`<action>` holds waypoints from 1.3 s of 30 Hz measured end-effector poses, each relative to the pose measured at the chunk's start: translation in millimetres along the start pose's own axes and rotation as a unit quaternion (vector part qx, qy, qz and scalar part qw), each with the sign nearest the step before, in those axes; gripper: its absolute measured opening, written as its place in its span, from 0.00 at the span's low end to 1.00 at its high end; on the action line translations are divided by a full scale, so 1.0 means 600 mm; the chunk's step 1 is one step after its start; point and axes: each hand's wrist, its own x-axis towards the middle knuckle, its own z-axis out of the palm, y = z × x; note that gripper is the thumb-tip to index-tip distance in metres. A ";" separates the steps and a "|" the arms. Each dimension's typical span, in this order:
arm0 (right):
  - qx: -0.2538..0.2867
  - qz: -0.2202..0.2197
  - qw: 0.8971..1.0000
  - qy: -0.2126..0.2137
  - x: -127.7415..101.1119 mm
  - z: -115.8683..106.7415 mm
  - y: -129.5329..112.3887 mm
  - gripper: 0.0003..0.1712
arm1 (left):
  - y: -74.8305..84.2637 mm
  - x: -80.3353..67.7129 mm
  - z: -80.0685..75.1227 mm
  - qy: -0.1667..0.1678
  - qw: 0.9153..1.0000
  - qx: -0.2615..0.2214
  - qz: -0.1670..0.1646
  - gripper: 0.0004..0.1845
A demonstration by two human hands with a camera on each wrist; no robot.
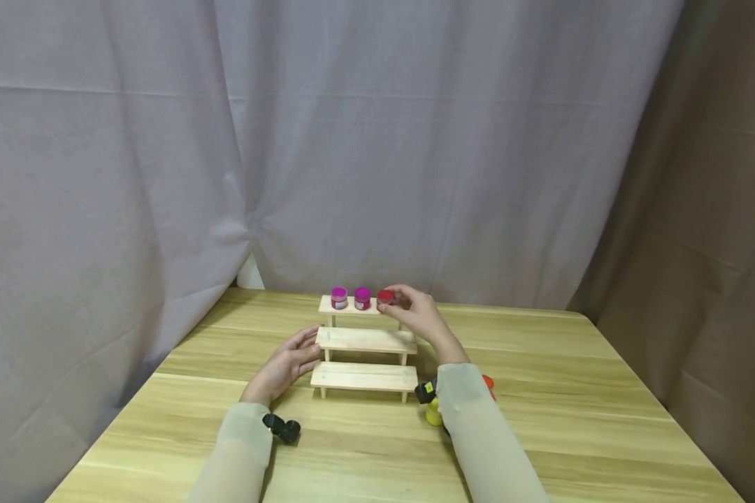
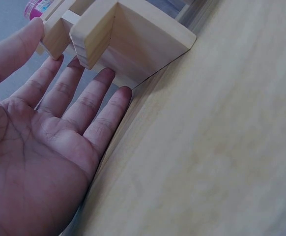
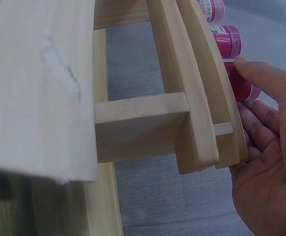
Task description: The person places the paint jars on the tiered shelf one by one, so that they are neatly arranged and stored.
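A small wooden three-step rack [image 1: 366, 340] stands on the table. On its top step, at the right end, sits a red paint jar [image 1: 385, 296], which my right hand [image 1: 420, 316] pinches between thumb and fingers. Two magenta jars, a left one [image 1: 339, 299] and a middle one [image 1: 362, 300], stand in line beside it. My left hand [image 2: 49, 132] is spread palm-up by the rack's left side, its fingertips at the wooden edges. In the right wrist view the thumb lies against the red jar [image 3: 241, 83], and some fingers are partly hidden behind it.
A yellow jar [image 1: 433, 413] and an orange-red thing [image 1: 489, 382] stand right of the rack, partly hidden by my right sleeve [image 1: 478, 419]. Black cameras sit on both wrists. A grey curtain [image 1: 415, 154] hangs behind the wooden table [image 1: 560, 405].
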 end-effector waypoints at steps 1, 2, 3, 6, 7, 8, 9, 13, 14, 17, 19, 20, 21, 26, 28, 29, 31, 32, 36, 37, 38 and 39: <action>-0.001 -0.002 1.000 -0.003 0.000 -0.001 0.000 0.23 | 0.000 0.000 0.000 0.000 1.000 -0.001 -0.001 0.35; -0.003 -0.004 1.000 -0.006 0.000 -0.001 0.001 0.23 | 0.000 0.000 0.000 -0.001 1.000 -0.001 -0.001 0.35; -0.003 -0.006 1.000 -0.008 0.000 -0.002 0.001 0.23 | 0.001 -0.001 0.000 -0.002 1.000 -0.001 -0.001 0.35; -0.004 -0.009 1.000 -0.015 0.000 -0.003 0.002 0.23 | 0.002 -0.001 -0.001 -0.002 1.000 -0.004 -0.001 0.35; -0.004 -0.010 1.000 -0.017 0.001 -0.003 0.002 0.23 | 0.002 -0.001 -0.001 -0.001 1.000 -0.005 -0.001 0.35; -0.003 -0.010 1.000 -0.019 0.001 -0.003 0.003 0.23 | 0.002 -0.001 0.000 -0.001 1.000 -0.005 -0.001 0.35; -0.003 -0.010 1.000 -0.019 0.001 -0.003 0.003 0.23 | 0.003 -0.001 0.000 0.001 1.000 -0.005 -0.002 0.35; -0.011 -0.019 1.000 -0.013 0.002 -0.001 0.003 0.23 | 0.004 -0.002 0.001 0.003 1.000 0.000 -0.003 0.35; -0.012 -0.021 1.000 -0.011 0.002 -0.001 0.004 0.23 | 0.004 -0.002 0.001 0.001 1.000 0.003 -0.001 0.35; -0.014 -0.023 1.000 -0.005 0.003 0.001 0.004 0.23 | 0.004 -0.002 0.001 0.001 1.000 0.006 0.000 0.36; -0.014 -0.021 1.000 -0.006 0.004 0.002 0.004 0.24 | 0.004 -0.002 0.000 0.003 1.000 0.005 -0.003 0.36; -0.015 -0.019 1.000 -0.007 0.004 0.002 0.004 0.24 | 0.004 -0.002 0.000 0.003 1.000 0.005 -0.003 0.36; -0.016 -0.019 1.000 -0.009 0.004 0.002 0.005 0.24 | 0.004 -0.002 -0.001 0.004 1.000 0.004 -0.005 0.36; -0.015 -0.017 1.000 -0.015 0.004 0.002 0.001 0.26 | 0.002 -0.003 -0.005 0.009 1.000 0.003 -0.007 0.35; -0.015 -0.017 1.000 -0.018 0.003 -0.001 -0.003 0.26 | 0.002 -0.004 -0.006 0.008 1.000 0.002 -0.006 0.35; -0.016 -0.017 1.000 -0.020 0.002 -0.002 -0.004 0.26 | 0.003 -0.004 -0.005 0.010 1.000 -0.001 -0.008 0.35; -0.021 -0.015 0.999 -0.025 0.000 -0.006 -0.006 0.26 | 0.004 -0.006 -0.003 0.008 1.000 0.000 -0.006 0.35; -0.022 -0.014 0.999 -0.027 0.000 -0.008 -0.006 0.27 | 0.005 -0.006 -0.003 0.006 1.000 0.001 -0.005 0.35; -0.031 -0.012 0.999 -0.033 -0.003 -0.018 -0.004 0.28 | 0.007 -0.002 0.002 0.005 1.000 0.004 -0.003 0.34; -0.034 -0.011 0.999 -0.033 -0.004 -0.021 -0.004 0.28 | 0.007 0.000 0.002 0.003 1.000 0.003 -0.003 0.34; -0.034 -0.011 0.999 -0.034 -0.005 -0.024 -0.004 0.28 | 0.007 0.001 0.003 0.003 1.000 0.003 -0.003 0.34; -0.036 -0.011 0.999 -0.035 -0.006 -0.026 -0.003 0.28 | 0.007 0.002 0.003 0.003 1.000 0.004 -0.003 0.33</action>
